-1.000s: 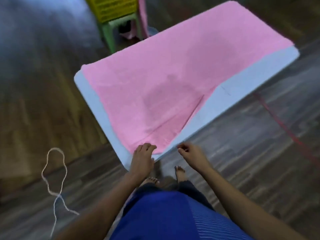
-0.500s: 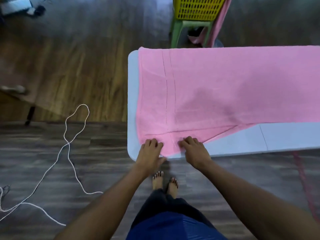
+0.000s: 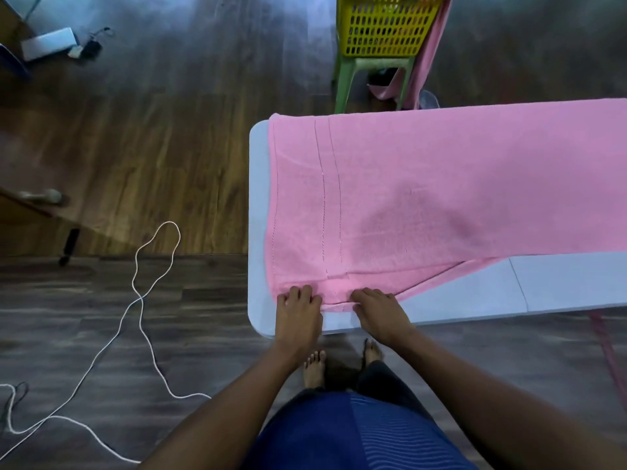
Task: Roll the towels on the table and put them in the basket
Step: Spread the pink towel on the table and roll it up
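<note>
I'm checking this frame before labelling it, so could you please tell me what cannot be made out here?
Head view only:
- Pink towel: its right end is cut off by the frame edge.
- Yellow basket: its top is cut off by the upper edge, so its contents are unseen.
- Left hand and right hand: fingertips curl onto the towel's near edge; whether either grip pinches cloth cannot be told.
- Small items on the floor, upper left: too small and dim to identify.

head-worn, looking steeply down, close above table [image 3: 475, 300]
</note>
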`<action>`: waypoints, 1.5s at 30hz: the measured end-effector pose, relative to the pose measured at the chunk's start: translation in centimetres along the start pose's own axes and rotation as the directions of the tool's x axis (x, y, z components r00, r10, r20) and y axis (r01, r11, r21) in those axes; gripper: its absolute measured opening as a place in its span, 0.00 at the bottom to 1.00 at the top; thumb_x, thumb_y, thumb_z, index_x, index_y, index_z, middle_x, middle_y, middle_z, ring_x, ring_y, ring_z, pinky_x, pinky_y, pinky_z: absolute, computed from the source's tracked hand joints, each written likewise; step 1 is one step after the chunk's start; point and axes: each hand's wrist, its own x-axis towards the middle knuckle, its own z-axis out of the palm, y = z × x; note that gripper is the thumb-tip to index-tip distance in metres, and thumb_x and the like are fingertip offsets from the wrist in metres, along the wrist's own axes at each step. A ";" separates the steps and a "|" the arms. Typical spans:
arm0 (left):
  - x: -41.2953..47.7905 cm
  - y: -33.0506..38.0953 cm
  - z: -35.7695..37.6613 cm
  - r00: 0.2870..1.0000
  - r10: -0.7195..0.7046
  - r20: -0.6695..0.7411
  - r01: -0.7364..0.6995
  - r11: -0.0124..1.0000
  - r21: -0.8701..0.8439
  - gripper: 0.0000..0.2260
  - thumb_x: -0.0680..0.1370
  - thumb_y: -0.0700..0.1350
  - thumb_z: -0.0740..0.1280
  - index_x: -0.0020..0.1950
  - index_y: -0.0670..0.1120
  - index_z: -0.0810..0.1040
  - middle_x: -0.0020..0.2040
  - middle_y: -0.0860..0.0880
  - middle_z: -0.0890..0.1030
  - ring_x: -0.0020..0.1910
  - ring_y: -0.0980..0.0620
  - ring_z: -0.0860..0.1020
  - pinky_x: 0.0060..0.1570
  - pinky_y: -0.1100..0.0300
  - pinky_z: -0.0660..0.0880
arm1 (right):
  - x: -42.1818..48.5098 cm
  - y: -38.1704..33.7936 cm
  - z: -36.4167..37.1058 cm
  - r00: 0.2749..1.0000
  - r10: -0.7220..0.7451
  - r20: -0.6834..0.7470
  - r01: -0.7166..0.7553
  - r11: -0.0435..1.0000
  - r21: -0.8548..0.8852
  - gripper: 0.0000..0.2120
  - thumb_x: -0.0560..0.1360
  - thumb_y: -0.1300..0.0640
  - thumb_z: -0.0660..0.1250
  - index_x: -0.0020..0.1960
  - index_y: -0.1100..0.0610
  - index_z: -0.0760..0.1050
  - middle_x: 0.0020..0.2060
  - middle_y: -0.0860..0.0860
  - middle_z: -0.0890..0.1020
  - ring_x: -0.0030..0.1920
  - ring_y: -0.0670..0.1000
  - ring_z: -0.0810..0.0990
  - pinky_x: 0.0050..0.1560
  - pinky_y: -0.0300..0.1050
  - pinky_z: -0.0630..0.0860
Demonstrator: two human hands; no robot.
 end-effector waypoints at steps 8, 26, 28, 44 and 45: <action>-1.1 -0.3 -0.3 0.959 -0.186 -0.215 0.144 0.970 -0.198 0.09 0.64 0.35 0.76 0.41 0.46 0.83 0.41 0.50 0.80 0.42 0.47 0.75 0.40 0.52 0.72 | -0.3 1.3 -0.5 0.997 -0.079 0.008 0.078 0.989 0.123 0.11 0.80 0.55 0.59 0.60 0.53 0.74 0.55 0.51 0.79 0.55 0.55 0.76 0.52 0.48 0.70; -5.2 -1.7 2.5 0.996 0.080 -0.043 -0.085 0.989 -0.119 0.11 0.63 0.44 0.67 0.44 0.50 0.81 0.41 0.53 0.80 0.42 0.50 0.79 0.43 0.55 0.72 | -4.4 7.2 -1.3 0.992 0.035 0.124 -0.042 0.997 0.059 0.07 0.75 0.54 0.65 0.49 0.52 0.80 0.50 0.50 0.82 0.52 0.55 0.78 0.49 0.49 0.73; -4.5 0.1 2.3 0.991 0.122 -0.047 -0.128 0.982 -0.141 0.14 0.68 0.49 0.61 0.50 0.49 0.78 0.46 0.51 0.79 0.46 0.49 0.76 0.47 0.52 0.72 | -4.9 7.1 -0.9 0.991 0.073 0.115 -0.085 0.991 0.103 0.07 0.74 0.53 0.66 0.50 0.51 0.81 0.51 0.50 0.82 0.53 0.55 0.79 0.52 0.49 0.75; -2.4 10.1 3.0 0.993 0.116 0.008 -0.109 0.954 -0.281 0.07 0.71 0.38 0.73 0.48 0.46 0.82 0.44 0.47 0.82 0.42 0.45 0.78 0.40 0.55 0.76 | -5.9 14.4 -3.5 0.989 -0.121 0.085 0.123 0.992 -0.013 0.12 0.74 0.55 0.64 0.57 0.52 0.78 0.56 0.50 0.78 0.60 0.55 0.73 0.56 0.48 0.65; -2.6 10.3 3.1 0.996 0.085 -0.002 -0.083 0.957 -0.279 0.06 0.71 0.38 0.73 0.47 0.45 0.82 0.43 0.47 0.82 0.41 0.44 0.78 0.39 0.55 0.76 | -6.1 15.6 -4.1 0.989 -0.122 0.081 0.124 0.992 -0.024 0.12 0.74 0.55 0.64 0.56 0.52 0.78 0.56 0.50 0.78 0.60 0.55 0.73 0.56 0.48 0.65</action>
